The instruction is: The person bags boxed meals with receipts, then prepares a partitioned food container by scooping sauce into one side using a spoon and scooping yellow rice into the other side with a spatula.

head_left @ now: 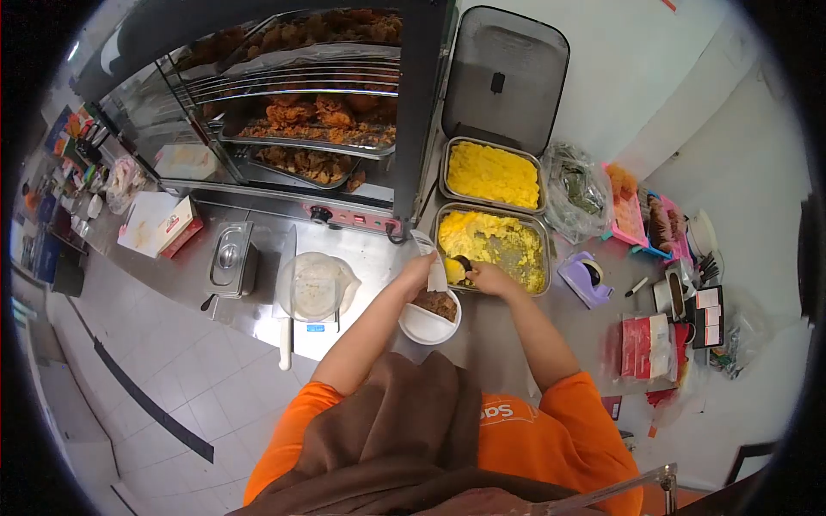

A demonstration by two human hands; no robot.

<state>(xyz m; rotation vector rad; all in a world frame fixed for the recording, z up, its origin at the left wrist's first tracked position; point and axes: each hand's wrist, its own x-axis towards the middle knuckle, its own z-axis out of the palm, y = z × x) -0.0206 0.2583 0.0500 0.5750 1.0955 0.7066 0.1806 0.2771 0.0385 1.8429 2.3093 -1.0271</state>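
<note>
My left hand (419, 273) is closed on a white paper container (437, 273), tilted beside the front tray. My right hand (488, 279) grips the dark handle of a scoop (464, 263) at the front left edge of the metal tray (545, 288). Yellow food (454, 272) shows at the scoop, close to the container's mouth. The tray holds crumbly yellow food (508, 245), thinner toward the right. Just below my left hand is a round white bowl (428, 329) with brown food (439, 304) in its upper part.
Behind stands a second tray of yellow food (493, 175) with its dark lid (506, 77) raised. A glass warmer (416, 103) with fried food is at the upper left. A knife (286, 344), scale (316, 328), lidded metal container (231, 258) and purple tape dispenser (587, 279) lie around.
</note>
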